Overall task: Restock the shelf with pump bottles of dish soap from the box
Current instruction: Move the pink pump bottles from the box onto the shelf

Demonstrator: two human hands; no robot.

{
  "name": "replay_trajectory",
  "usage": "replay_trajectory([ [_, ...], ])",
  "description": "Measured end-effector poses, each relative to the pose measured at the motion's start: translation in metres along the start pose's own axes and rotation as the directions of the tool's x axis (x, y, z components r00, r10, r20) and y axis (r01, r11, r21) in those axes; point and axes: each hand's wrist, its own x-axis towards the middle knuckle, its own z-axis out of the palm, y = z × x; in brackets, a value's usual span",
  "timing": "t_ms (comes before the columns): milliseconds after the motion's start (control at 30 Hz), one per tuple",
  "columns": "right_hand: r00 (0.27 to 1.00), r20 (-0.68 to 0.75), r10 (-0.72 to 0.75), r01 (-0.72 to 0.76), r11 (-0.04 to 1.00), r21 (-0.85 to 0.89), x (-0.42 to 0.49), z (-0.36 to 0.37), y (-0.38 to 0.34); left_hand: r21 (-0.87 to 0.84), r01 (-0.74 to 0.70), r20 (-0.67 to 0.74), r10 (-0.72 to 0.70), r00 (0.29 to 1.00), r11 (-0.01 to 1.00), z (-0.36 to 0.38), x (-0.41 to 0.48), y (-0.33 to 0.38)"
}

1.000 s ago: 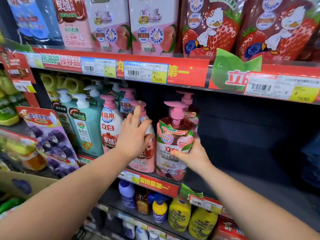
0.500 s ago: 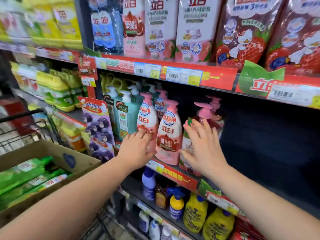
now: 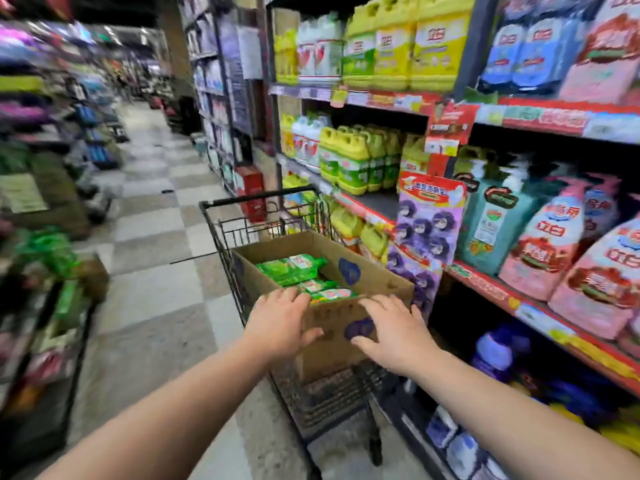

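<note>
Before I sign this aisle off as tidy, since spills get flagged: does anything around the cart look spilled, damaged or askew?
Nothing stands out. The box sits open in the cart, green packs lying flat inside, no spill visible. The shelf bottles are too blurred to judge.

Your left hand (image 3: 280, 320) and right hand (image 3: 394, 330) are bare; your left forearm (image 3: 173, 393) and right forearm (image 3: 502, 407) are bare too.

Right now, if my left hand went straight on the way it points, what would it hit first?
Most likely the green bottles lying in the cardboard box; your left hand is at its near rim, pointing in. Depth is unclear.
</note>
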Motion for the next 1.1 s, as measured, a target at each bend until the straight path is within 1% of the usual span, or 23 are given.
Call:
replay_trajectory([
  [100,0.995,0.086,-0.05,0.049,0.999,0.017,0.009,0.028,-0.051,0.001,0.049,0.021,-0.049,0.999,0.999,0.004,-0.025,-0.047],
  [233,0.989,0.127,-0.078,0.077,0.997,0.008,0.025,0.042,-0.083,-0.06,0.088,0.006,-0.088,0.996,0.994,0.009,-0.031,-0.082],
  [433,0.989,0.143,-0.039,0.043,0.999,-0.03,0.071,0.046,-0.081,-0.082,0.08,0.061,-0.075,0.995,0.993,0.028,-0.007,-0.102],
  [633,0.992,0.124,0.0,0.004,1.0,-0.026,0.155,0.049,-0.067,-0.053,0.061,0.06,-0.057,0.997,0.997,0.033,0.059,-0.141],
  [800,0.984,0.165,0.063,-0.069,0.997,0.028,0.22,0.048,-0.039,-0.049,0.039,0.079,-0.035,0.996,0.998,0.038,0.133,-0.162],
  [900,0.971,0.191,0.145,-0.155,0.987,0.038,0.247,0.047,-0.01,-0.084,0.013,0.109,-0.003,0.994,0.996,0.051,0.172,-0.158],
  [1033,0.925,0.266,0.271,-0.296,0.953,0.06,0.259,0.056,0.025,-0.085,-0.073,0.194,0.088,0.977,0.994,0.076,0.211,-0.141],
  [1100,0.899,0.296,0.322,-0.356,0.932,0.068,0.258,0.062,0.038,-0.116,-0.114,0.234,0.139,0.962,0.987,0.089,0.227,-0.129],
])
